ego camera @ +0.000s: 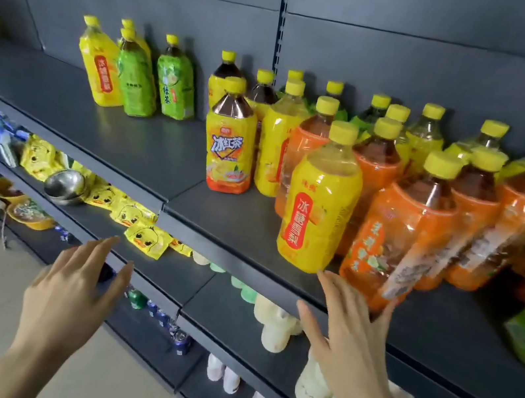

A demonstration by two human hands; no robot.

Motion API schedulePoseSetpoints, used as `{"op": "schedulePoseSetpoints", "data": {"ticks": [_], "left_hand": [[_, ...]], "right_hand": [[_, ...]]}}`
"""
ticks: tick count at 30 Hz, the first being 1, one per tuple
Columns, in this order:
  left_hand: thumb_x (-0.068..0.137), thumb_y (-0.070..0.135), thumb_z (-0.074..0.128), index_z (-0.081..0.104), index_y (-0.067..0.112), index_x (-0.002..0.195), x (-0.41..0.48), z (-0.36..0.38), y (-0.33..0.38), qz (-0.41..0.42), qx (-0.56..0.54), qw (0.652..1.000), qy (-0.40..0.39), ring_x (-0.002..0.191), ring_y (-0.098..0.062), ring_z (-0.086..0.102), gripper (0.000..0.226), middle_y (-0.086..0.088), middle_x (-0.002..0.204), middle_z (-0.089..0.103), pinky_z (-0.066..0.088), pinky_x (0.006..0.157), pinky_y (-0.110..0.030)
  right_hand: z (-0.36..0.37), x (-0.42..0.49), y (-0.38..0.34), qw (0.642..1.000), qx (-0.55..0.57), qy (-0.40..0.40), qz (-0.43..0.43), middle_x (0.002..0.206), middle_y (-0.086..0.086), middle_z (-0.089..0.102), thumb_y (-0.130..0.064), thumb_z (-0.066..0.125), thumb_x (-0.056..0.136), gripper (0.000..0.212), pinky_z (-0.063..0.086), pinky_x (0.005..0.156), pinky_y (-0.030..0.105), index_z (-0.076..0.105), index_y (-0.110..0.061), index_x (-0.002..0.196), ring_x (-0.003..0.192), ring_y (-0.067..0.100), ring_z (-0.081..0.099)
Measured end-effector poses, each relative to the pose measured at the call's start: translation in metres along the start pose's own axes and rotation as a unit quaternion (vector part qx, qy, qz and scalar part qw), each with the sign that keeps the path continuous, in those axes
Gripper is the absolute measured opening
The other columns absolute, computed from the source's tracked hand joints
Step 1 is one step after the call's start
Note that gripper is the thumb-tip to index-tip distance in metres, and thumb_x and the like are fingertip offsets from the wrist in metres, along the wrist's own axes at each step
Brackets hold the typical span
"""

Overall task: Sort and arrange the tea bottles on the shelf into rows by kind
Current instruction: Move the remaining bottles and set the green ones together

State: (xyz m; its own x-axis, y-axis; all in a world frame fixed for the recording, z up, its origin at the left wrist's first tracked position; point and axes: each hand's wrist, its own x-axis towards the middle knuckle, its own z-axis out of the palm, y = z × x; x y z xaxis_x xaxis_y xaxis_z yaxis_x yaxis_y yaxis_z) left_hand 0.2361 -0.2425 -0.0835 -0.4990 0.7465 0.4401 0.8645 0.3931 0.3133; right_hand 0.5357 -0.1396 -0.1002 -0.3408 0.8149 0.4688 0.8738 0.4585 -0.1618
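Sorting looks barely begun: left hand [75, 289] and right hand [349, 338] hover spread and empty before the dark grey metal shelf [125, 141], whose yellow-capped plastic tea bottles [378, 183] stand mostly mixed at right.

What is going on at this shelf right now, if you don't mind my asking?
A person is sorting tea bottles on a dark shelf. Both hands are open and hold nothing. The right hand reaches toward the front yellow-label bottle and the orange-label bottle beside it. The left hand hovers below the shelf edge. On the right, the kinds stand mixed in a cluster. At the left, the green-label bottles stand apart in a small group.
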Motion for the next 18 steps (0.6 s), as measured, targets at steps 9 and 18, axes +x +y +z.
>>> {"op": "schedulePoseSetpoints", "data": {"ticks": [9, 18], "left_hand": [[0.090, 0.038, 0.057, 0.064, 0.012, 0.115, 0.088, 0.007, -0.110, 0.121, -0.020, 0.992, 0.001, 0.085, -0.037, 0.066, 0.037, -0.011, 0.102, 0.068, 0.051, 0.060, -0.044], [0.083, 0.049, 0.039, 0.065, 0.009, 0.110, 0.156, -0.002, -0.201, 0.199, -0.058, 0.978, 0.009, 0.086, -0.036, 0.067, 0.054, -0.011, 0.098, 0.069, 0.052, 0.052, -0.040]], "right_hand": [[0.037, 0.012, -0.091, 0.990, -0.048, 0.017, 0.128, 0.121, 0.009, 0.061, -0.055, 0.024, 0.094, 0.064, 0.040, 0.094, 0.062, 0.059, -0.011, 0.124, 0.106, 0.031, 0.060], [0.071, 0.066, -0.215, 0.996, -0.020, 0.033, 0.084, 0.116, 0.001, 0.063, -0.053, 0.021, 0.098, 0.057, 0.052, 0.087, 0.042, 0.057, -0.016, 0.121, 0.103, 0.021, 0.058]]}}
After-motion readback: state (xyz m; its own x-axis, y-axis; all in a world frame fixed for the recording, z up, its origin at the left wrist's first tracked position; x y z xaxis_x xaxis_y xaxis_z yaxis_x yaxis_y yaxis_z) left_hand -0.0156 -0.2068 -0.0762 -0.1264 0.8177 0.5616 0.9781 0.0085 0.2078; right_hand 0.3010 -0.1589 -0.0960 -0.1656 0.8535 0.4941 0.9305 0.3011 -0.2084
